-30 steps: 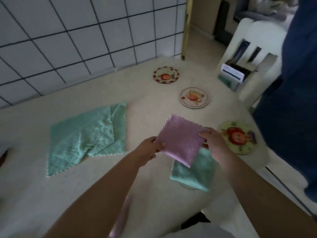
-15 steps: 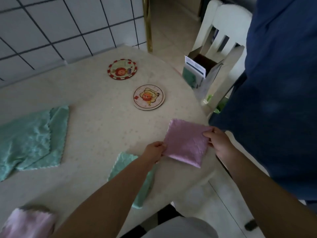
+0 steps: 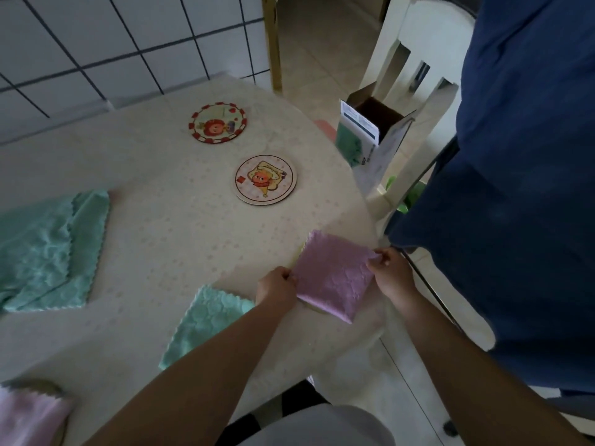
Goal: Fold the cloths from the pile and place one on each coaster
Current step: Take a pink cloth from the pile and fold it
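Observation:
A folded pink cloth lies at the table's right edge over a coaster, of which only a thin rim shows. My left hand pinches the cloth's left edge. My right hand pinches its right corner. A folded green cloth lies just left of my left forearm. Two bare round coasters sit farther back: one with a red border and one with a cartoon figure. The pile of unfolded green cloths lies at the left. Another pink cloth shows at the bottom left corner.
The cream table ends close to the right of the pink cloth. A white chair holding an open cardboard box stands beyond that edge. A person in dark blue clothing stands at the right. A tiled wall rises behind.
Both hands carried the folded pink cloth down and rightward onto the coaster near the table's right edge, covering it. The view swung right, shifting the green pile leftward.

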